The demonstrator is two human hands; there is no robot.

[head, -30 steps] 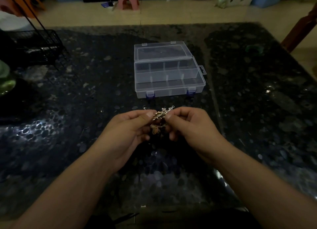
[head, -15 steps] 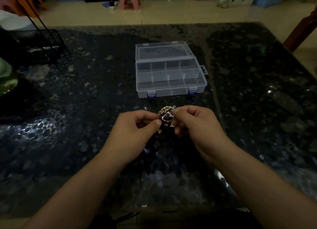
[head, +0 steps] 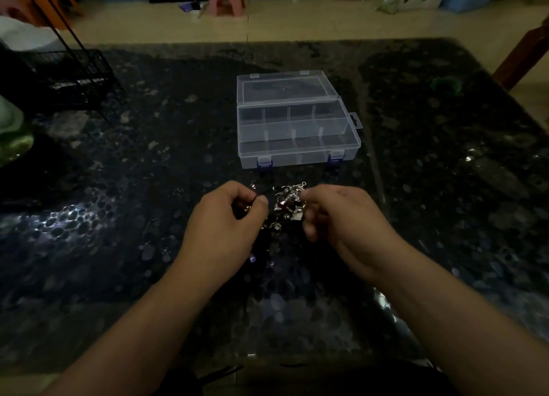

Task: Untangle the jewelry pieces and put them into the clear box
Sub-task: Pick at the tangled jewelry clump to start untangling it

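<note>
Sitting dead centre on the dark speckled table [head: 445,187] is one clear box [head: 297,128], lid flipped open away from the person, and as far as I can tell its compartments have nothing in them yet. Just in front of the box, on the near side, two hands are working one jewelry tangle [head: 286,207] held a bit above the tabletop. The left hand [head: 222,226] has thumb and forefinger pinched on a small bit at the clump's left edge, other fingers curled in. The right hand [head: 341,217] pinches the silvery charm end on the right. So we're mid-untangle, I'd say, nothing sorted. Next move probably needs a gentle pull apart to free one piece without tightening the knot. How many pieces are in that clump? Too dim to count.
</note>
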